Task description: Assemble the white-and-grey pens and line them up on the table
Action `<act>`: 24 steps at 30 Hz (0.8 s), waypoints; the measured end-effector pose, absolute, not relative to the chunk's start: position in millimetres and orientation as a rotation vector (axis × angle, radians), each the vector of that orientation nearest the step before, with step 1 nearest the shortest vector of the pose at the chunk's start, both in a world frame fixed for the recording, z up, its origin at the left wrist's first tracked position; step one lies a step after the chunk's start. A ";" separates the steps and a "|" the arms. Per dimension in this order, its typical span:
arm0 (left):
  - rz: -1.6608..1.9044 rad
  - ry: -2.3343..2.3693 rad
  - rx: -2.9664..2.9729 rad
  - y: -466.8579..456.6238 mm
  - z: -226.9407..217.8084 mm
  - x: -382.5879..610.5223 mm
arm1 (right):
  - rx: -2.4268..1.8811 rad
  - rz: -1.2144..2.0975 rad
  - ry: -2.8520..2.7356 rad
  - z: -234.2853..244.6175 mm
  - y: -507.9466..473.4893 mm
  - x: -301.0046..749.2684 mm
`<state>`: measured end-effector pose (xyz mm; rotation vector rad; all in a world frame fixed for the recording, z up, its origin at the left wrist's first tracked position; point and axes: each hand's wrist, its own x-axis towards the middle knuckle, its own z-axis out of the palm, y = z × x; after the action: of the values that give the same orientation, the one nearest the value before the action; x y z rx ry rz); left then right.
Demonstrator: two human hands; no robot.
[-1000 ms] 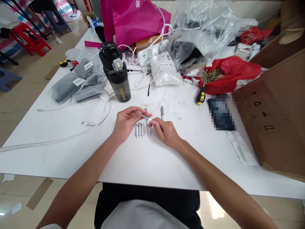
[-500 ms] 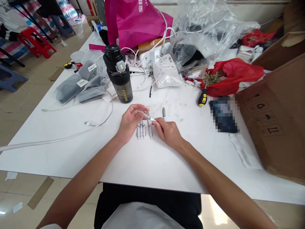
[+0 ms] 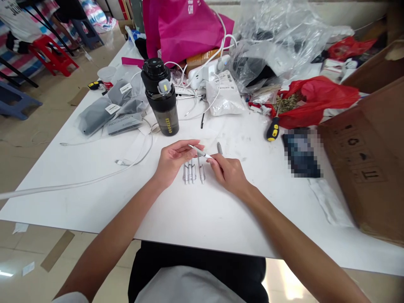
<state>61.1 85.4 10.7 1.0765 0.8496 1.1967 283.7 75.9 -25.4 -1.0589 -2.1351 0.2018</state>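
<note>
1. White tabletop (image 3: 214,214) runs out ahead of you, and both your forearms reach over its near edge.
2. Your left hand (image 3: 172,162) is up on the left: fingers lying close together, gently curled, thumb alongside. The pen's far end sits right at them, but you can't tell whether they're gripping it.
3. Your right hand (image 3: 227,172) comes in from the right, thumb and forefinger pinching the pen's near end, other fingers curled under.
4. That slim white pen (image 3: 200,151) sits tilted between your hands, just above the table, right over the row below.
5. Under it lies a row of slim white pens (image 3: 190,172), three side by side with a fourth just to their right. A grey-tipped pen (image 3: 219,148) lies just past your right hand.
6. Further out, on your left: a white cable (image 3: 78,184), grey plastic pouches (image 3: 96,115) and a black water bottle (image 3: 160,97). On your right: a yellow-and-black screwdriver (image 3: 273,128), a pixelated dark rectangle (image 3: 301,153) and a brown cardboard box (image 3: 356,168).
7. Farthest away, a white power strip (image 3: 205,73), a red plastic bag (image 3: 315,101) and a magenta bag (image 3: 179,33) crowd the far end.
</note>
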 end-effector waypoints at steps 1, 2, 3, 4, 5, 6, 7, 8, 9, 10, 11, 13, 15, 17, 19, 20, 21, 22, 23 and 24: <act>1.214 0.881 1.080 85.3 9.9 61.5 | -1.058 0.208 -2.141 -25.0 75.8 283.6; 1.238 0.912 1.074 85.5 8.9 62.0 | -1.049 0.210 -2.145 -24.4 75.7 283.3; 1.262 0.936 1.060 85.7 7.8 62.8 | -1.037 0.207 -2.145 -23.8 75.5 282.7; 1.280 0.952 1.041 85.9 6.9 63.7 | -1.025 0.201 -2.140 -23.1 75.3 282.0; 1.292 0.964 1.019 86.0 6.3 64.8 | -1.016 0.193 -2.133 -22.6 75.2 281.4; 1.294 0.973 0.999 85.9 6.0 66.0 | -1.012 0.184 -2.125 -22.3 75.3 280.9; 1.292 0.979 0.985 85.5 6.0 67.3 | -1.016 0.178 -2.119 -22.3 75.6 280.6; 1.288 0.985 0.977 85.0 6.2 68.5 | -1.025 0.174 -2.115 -22.6 75.9 280.6; 1.281 0.987 0.975 84.4 6.5 69.5 | -1.039 0.173 -2.111 -23.2 76.2 280.7; 1.272 0.988 0.977 83.8 6.9 70.4 | -1.055 0.175 -2.106 -24.1 76.5 280.9; 1.263 0.986 0.982 83.3 7.1 70.9 | -1.070 0.182 -2.100 -25.0 76.6 281.1; 1.254 0.981 0.992 82.8 7.3 70.9 | -1.093 0.207 -2.088 -26.7 76.4 281.4; 1.240 0.959 1.009 83.0 7.3 69.6 | -1.099 0.227 -2.080 -27.0 75.7 281.4; 1.212 0.928 1.059 83.4 7.1 67.6 | -1.099 0.230 -2.080 -25.1 75.1 281.2; 1.172 0.928 1.130 83.7 6.7 66.0 | -1.097 0.226 -2.099 -21.5 74.8 281.2; 1.160 0.945 1.155 83.7 6.3 65.5 | -1.094 0.223 -2.117 -19.5 74.9 281.2; 1.160 0.968 1.162 83.6 5.8 65.4 | -1.089 0.216 -2.133 -17.6 75.1 281.2; 1.168 0.988 1.155 83.4 5.4 65.5 | -1.085 0.210 -2.147 -16.2 75.5 281.2; 1.177 0.999 1.141 83.2 5.0 66.0 | -1.086 0.207 -2.155 -15.6 76.0 281.1; 1.185 1.003 1.128 83.0 4.8 66.8 | -1.088 0.210 -2.159 -15.8 76.6 281.0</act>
<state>66.8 83.0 4.8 1.1276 1.0025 1.1847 281.0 76.6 -15.8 -1.0883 -2.1591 0.2096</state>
